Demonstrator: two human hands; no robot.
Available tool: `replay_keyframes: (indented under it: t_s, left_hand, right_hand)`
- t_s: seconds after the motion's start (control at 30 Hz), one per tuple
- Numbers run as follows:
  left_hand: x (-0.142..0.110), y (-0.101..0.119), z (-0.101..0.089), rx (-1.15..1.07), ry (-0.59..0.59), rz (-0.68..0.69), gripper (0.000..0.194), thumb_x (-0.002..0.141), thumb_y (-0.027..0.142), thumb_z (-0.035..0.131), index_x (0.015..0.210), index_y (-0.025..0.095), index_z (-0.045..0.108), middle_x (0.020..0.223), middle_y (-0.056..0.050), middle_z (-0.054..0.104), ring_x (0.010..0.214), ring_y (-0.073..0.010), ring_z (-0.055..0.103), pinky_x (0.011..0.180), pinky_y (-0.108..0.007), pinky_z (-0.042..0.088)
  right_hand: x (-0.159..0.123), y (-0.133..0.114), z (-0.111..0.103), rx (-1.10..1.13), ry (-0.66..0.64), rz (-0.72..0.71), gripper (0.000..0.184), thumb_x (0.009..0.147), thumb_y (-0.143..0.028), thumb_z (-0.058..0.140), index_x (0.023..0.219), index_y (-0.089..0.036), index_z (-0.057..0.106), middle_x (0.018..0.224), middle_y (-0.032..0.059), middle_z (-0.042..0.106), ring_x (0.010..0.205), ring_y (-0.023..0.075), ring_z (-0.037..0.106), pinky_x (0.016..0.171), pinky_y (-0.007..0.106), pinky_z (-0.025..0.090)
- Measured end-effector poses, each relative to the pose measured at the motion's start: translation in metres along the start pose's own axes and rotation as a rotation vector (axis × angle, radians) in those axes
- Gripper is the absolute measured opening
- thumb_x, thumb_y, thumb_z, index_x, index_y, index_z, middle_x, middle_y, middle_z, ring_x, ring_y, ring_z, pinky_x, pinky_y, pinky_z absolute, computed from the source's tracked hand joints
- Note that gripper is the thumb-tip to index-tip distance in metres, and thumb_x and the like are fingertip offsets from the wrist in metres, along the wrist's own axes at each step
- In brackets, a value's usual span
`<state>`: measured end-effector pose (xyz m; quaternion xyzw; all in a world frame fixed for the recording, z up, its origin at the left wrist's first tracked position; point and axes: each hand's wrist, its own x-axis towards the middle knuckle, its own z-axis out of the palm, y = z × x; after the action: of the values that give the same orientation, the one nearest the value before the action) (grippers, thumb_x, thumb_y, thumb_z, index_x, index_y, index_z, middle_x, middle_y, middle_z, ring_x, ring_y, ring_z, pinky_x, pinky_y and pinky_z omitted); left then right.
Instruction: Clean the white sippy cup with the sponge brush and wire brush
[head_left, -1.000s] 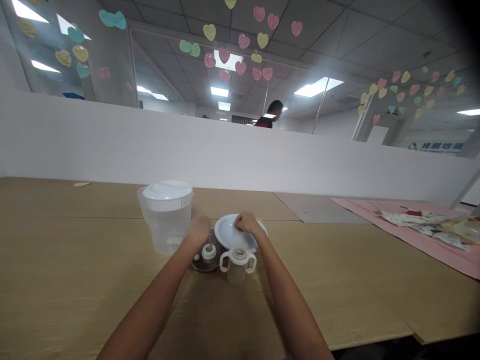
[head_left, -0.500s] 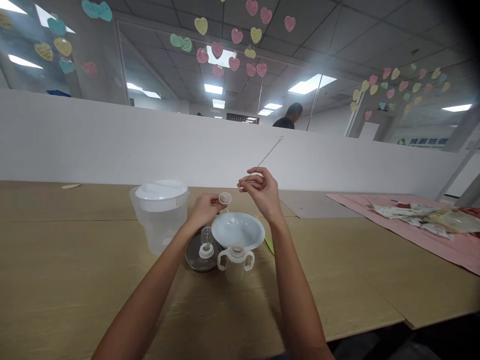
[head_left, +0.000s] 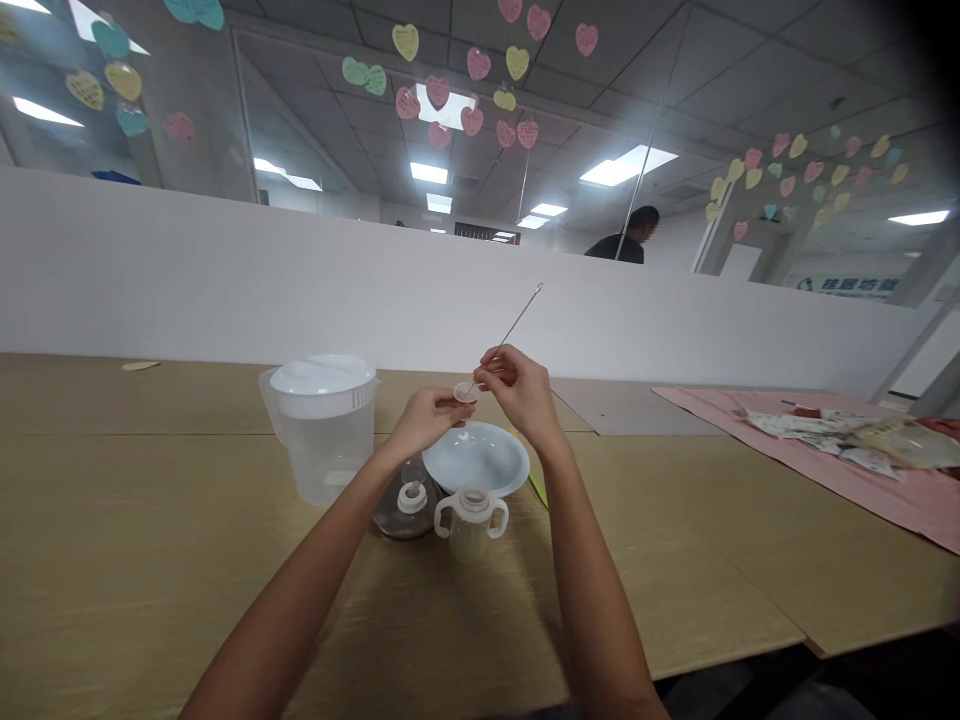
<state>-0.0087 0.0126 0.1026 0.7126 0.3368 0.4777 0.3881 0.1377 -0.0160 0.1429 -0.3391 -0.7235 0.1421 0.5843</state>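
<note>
Between its fingers my left hand pinches a small clear bottle nipple, its round opening facing up. My right hand is closed on a thin wire-handled brush with a looped upper end. The brush's lower end is at the nipple's opening; how deep it sits I cannot tell. Below the hands is a white bowl. In front of the bowl stands a clear two-handled baby bottle without its top. Left of it, a white bottle collar and a clear cap rest on a dark round lid.
A clear lidded pitcher stands left of the hands. Something yellow-green lies beside the bowl. On the right, a pink cloth carries packets. A white partition rises behind the table; a person is beyond the glass.
Both hands have come closer together. The brush's lower end has moved down and left to the nipple, while the nipple has shifted slightly right.
</note>
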Motion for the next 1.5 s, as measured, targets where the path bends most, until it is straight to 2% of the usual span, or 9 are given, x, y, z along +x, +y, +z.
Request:
replay_keyframes:
  t_s: [0.1, 0.27, 0.4, 0.53, 0.7, 0.8, 1.0, 1.3, 1.5]
  left_hand:
    - [0.001, -0.004, 0.003, -0.018, 0.003, 0.005, 0.031, 0.066, 0.038, 0.061, 0.082, 0.011, 0.066, 0.081, -0.006, 0.066, 0.072, -0.0149, 0.06, 0.069, -0.03, 0.053]
    - [0.001, -0.005, 0.004, 0.057, -0.003, 0.029, 0.025, 0.069, 0.032, 0.058, 0.081, 0.012, 0.066, 0.075, -0.003, 0.065, 0.071, -0.0131, 0.059, 0.066, -0.026, 0.053]
    - [-0.001, -0.001, 0.005, 0.059, -0.014, 0.029, 0.025, 0.071, 0.034, 0.055, 0.078, 0.013, 0.066, 0.076, -0.003, 0.064, 0.071, -0.0124, 0.058, 0.065, -0.025, 0.052]
    - [-0.003, 0.001, 0.005, 0.117, -0.044, 0.044, 0.024, 0.071, 0.034, 0.054, 0.073, 0.013, 0.065, 0.071, -0.001, 0.062, 0.066, -0.0117, 0.055, 0.062, -0.024, 0.05]
    - [-0.001, -0.006, 0.006, 0.154, -0.046, 0.052, 0.027, 0.072, 0.036, 0.051, 0.074, 0.013, 0.064, 0.068, -0.001, 0.059, 0.065, -0.0122, 0.053, 0.057, -0.022, 0.047]
    - [0.001, -0.015, 0.008, 0.192, -0.07, 0.085, 0.028, 0.073, 0.037, 0.049, 0.071, 0.013, 0.063, 0.063, 0.0, 0.056, 0.06, -0.0112, 0.05, 0.053, -0.021, 0.044]
    - [0.002, -0.023, 0.01, 0.213, -0.144, 0.095, 0.026, 0.073, 0.034, 0.049, 0.071, 0.012, 0.064, 0.063, 0.0, 0.058, 0.059, -0.0108, 0.049, 0.053, -0.021, 0.039]
    - [-0.006, 0.005, 0.015, -0.03, -0.03, 0.086, 0.024, 0.069, 0.033, 0.056, 0.072, 0.012, 0.067, 0.066, 0.0, 0.062, 0.063, -0.0129, 0.05, 0.058, -0.022, 0.037]
    - [-0.005, 0.013, 0.011, -0.212, 0.081, 0.129, 0.023, 0.069, 0.031, 0.058, 0.076, 0.013, 0.069, 0.066, 0.0, 0.063, 0.07, -0.0142, 0.053, 0.067, -0.024, 0.039]
  right_hand:
    - [-0.001, 0.0, -0.004, -0.063, 0.002, 0.013, 0.009, 0.071, -0.024, 0.054, 0.078, -0.019, 0.054, 0.069, -0.0014, 0.059, 0.065, 0.01, 0.058, 0.064, 0.026, 0.05]
    - [0.0, 0.001, -0.011, -0.026, -0.146, 0.104, 0.009, 0.068, -0.023, 0.056, 0.072, -0.015, 0.058, 0.068, 0.0008, 0.061, 0.065, 0.0116, 0.059, 0.064, 0.026, 0.049]
    - [0.0, 0.002, -0.011, -0.123, -0.035, 0.107, 0.008, 0.068, -0.021, 0.056, 0.072, -0.016, 0.06, 0.067, 0.0008, 0.063, 0.065, 0.0118, 0.059, 0.064, 0.025, 0.047]
    - [0.0, 0.002, -0.007, -0.224, -0.114, 0.152, 0.007, 0.067, -0.019, 0.057, 0.069, -0.017, 0.063, 0.067, 0.0006, 0.064, 0.063, 0.0116, 0.059, 0.062, 0.023, 0.044]
    - [-0.001, -0.003, -0.006, -0.41, -0.082, 0.186, 0.008, 0.066, -0.023, 0.059, 0.068, -0.019, 0.066, 0.07, 0.0002, 0.065, 0.061, 0.0106, 0.054, 0.061, 0.023, 0.039]
    - [-0.003, -0.013, -0.009, -0.417, -0.015, 0.152, 0.021, 0.073, -0.034, 0.053, 0.07, -0.018, 0.067, 0.068, 0.0003, 0.064, 0.057, 0.0097, 0.05, 0.057, 0.023, 0.037]
    - [-0.009, -0.039, -0.01, -0.356, 0.303, 0.025, 0.044, 0.083, -0.047, 0.035, 0.067, -0.017, 0.062, 0.054, -0.0018, 0.054, 0.05, 0.008, 0.046, 0.054, 0.021, 0.032]
    - [-0.005, -0.017, 0.012, -0.534, 0.117, -0.002, 0.047, 0.086, -0.044, 0.032, 0.056, -0.018, 0.056, 0.05, -0.0002, 0.05, 0.05, 0.0102, 0.044, 0.055, 0.023, 0.032]
    - [-0.006, -0.01, 0.023, -0.636, 0.192, -0.15, 0.039, 0.085, -0.041, 0.035, 0.065, -0.02, 0.061, 0.085, 0.0056, 0.051, 0.085, 0.017, 0.046, 0.071, 0.029, 0.038]
